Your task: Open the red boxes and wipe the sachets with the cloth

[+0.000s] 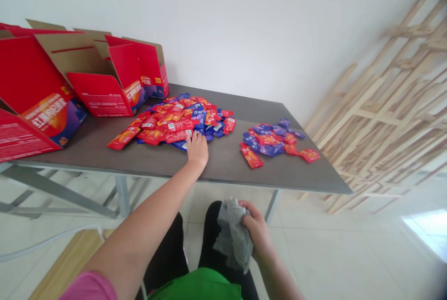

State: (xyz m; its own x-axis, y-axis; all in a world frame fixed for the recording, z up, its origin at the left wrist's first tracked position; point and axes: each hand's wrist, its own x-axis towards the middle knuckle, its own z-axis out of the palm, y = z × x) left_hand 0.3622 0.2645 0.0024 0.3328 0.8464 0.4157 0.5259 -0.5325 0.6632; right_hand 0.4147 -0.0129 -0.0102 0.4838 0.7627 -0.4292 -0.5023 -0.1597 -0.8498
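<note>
My left hand (198, 148) reaches to the front edge of a large heap of red and blue sachets (164, 121) on the table. Its fingers are bent and closed at a red sachet (179, 136); the fingertips are partly hidden among the packets. Down over my lap, my right hand (257, 223) grips a crumpled grey cloth (235, 232), which hangs from the fingers. A smaller pile of red and blue sachets (267, 139) lies farther right on the table, apart from both hands.
Open red cardboard boxes (101, 90) with printed fronts stand along the table's left side. The dark grey table (223, 165) meets a white wall at the back. Wooden frames (377, 104) lean at the right. A wooden stool-like surface (70, 263) and a white cable (49, 242) are lower left.
</note>
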